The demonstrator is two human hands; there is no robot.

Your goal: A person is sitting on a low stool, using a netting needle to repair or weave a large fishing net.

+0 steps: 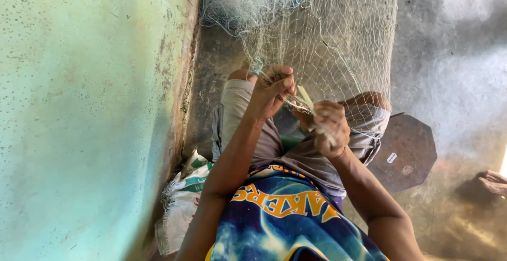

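A pale fishing net of thin mesh hangs down in front of me and drapes over my knees. My left hand pinches a strand of the mesh near my left knee, fingers closed on it. My right hand is closed around a pale flat netting needle whose tip points up between the two hands. Both hands are close together over my lap, above grey shorts and a blue and yellow shirt.
A green, speckled wall runs along the left. A white woven sack lies on the floor by my left hip. A dark octagonal stool stands at the right. Another person's foot shows at the right edge.
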